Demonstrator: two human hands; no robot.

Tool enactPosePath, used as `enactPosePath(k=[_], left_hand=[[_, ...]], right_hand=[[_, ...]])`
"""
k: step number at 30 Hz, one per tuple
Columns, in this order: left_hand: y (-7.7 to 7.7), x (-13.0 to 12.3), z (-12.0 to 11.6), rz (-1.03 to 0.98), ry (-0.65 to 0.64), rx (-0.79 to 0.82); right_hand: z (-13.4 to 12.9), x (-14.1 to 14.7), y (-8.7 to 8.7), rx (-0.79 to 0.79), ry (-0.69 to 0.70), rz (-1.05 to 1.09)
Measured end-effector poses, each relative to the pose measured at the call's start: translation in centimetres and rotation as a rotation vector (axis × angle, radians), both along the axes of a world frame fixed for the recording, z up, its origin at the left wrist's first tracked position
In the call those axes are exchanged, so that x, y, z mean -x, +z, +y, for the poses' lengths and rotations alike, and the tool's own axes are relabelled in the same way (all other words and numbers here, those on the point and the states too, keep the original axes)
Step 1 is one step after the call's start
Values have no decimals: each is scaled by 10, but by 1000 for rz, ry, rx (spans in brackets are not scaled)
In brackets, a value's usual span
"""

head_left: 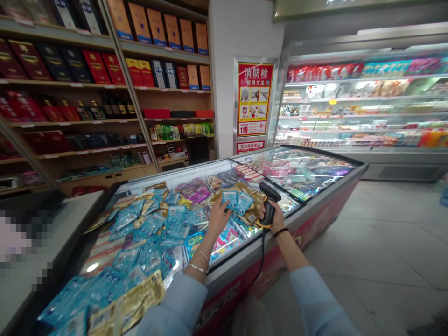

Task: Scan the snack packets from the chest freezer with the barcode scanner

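My right hand [275, 217] is wrapped round a black-and-yellow barcode scanner [269, 198], its cord hanging down in front of the freezer. My left hand [218, 218] reaches over the packets with its fingers apart, the fingertips at the edge of a small blue packet [230, 198]. Another blue packet [245, 203] lies just right of it, on top of gold packets [252, 215]. Many more blue packets [175, 219] are spread over the glass lid to the left. A large gold packet [128, 305] lies at the near left. Purple packets [196, 191] show farther back.
The chest freezer [315, 214] stretches away to the right, with goods under its glass. A counter [75, 224] stands at left. Behind are shelves of boxes and bottles [168, 88], a red-and-yellow poster [254, 100] and a lit refrigerated display [367, 98]. Tiled floor [378, 261] lies at right.
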State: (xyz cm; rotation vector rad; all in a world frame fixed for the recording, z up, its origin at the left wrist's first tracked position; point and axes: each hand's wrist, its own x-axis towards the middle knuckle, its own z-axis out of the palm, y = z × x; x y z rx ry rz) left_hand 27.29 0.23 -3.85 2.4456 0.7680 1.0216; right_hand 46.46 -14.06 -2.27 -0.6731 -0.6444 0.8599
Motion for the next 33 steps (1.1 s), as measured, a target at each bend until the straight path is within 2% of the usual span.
enactPosePath(k=[4, 14, 22, 33], left_hand=[[-7, 3, -1, 95, 14, -16], [-4, 3, -10, 156, -43, 28], [-1, -1, -19, 201, -35, -13], [-6, -3, -24, 226, -52, -137]], right_hand=[[-1, 0, -1, -3, -2, -7], [-4, 3, 2, -9, 10, -31], [-9, 5, 4, -13, 17, -35], [-10, 7, 6, -41, -6, -26]])
